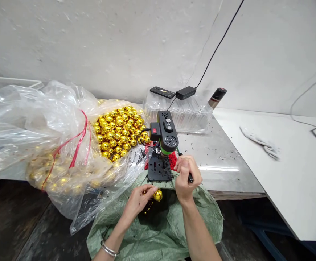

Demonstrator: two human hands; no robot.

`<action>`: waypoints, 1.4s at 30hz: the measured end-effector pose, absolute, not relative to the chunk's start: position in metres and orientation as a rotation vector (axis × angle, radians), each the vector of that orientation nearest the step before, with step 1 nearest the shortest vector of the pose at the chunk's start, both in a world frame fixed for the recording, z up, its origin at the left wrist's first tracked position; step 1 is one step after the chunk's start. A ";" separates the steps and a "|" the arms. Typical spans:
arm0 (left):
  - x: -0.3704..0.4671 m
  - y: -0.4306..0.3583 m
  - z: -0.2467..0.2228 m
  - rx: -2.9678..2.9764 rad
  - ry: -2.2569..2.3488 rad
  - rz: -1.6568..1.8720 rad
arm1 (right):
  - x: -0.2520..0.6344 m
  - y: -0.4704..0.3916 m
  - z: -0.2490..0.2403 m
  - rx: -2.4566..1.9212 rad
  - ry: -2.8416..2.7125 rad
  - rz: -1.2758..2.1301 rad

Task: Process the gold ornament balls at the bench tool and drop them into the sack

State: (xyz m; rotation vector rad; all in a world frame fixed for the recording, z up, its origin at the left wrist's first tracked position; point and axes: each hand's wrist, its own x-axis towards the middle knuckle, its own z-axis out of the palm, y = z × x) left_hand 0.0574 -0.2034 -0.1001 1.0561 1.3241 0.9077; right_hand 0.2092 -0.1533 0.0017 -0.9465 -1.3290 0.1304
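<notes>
My left hand [141,198] is over the mouth of a green woven sack [114,226], fingers closed in a pinch. At its fingertips is a shiny gold ball [158,195], and more gold shows behind the fingers. My right hand [188,175] is wrapped round a black handle [191,178] whose end sticks out below the fist. A thin green rod leads from that fist towards a small black and green machine [168,130] with a red switch and round vents. Under the machine's head is a black slotted plate [160,166] strewn with black bits.
On the left, a clear plastic bag [62,123] with red ties holds many gold balls [119,130]. Behind the machine lie a clear plastic tray [190,117], a power adapter [185,93] and a tumbler [217,98]. A glove [259,143] lies on the white table [291,174].
</notes>
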 end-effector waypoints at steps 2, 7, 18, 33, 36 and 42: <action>0.060 -0.210 -0.103 0.775 1.311 0.906 | 0.209 -0.154 -0.003 -0.939 -1.334 0.124; 0.058 -0.213 -0.085 0.048 1.081 0.928 | 0.212 -0.154 -0.006 -0.925 -1.350 0.114; 0.055 -0.188 -0.070 0.487 1.083 1.063 | 0.214 -0.154 -0.010 -0.924 -1.384 0.085; 0.083 -0.126 -0.091 0.829 1.220 1.227 | 0.213 -0.151 0.024 -0.936 -1.366 0.187; 0.089 -0.122 -0.094 1.023 1.255 1.244 | 0.214 -0.151 0.023 -0.952 -1.372 0.180; 0.087 -0.120 -0.095 1.565 1.540 1.134 | 0.215 -0.154 0.017 -0.934 -1.394 0.152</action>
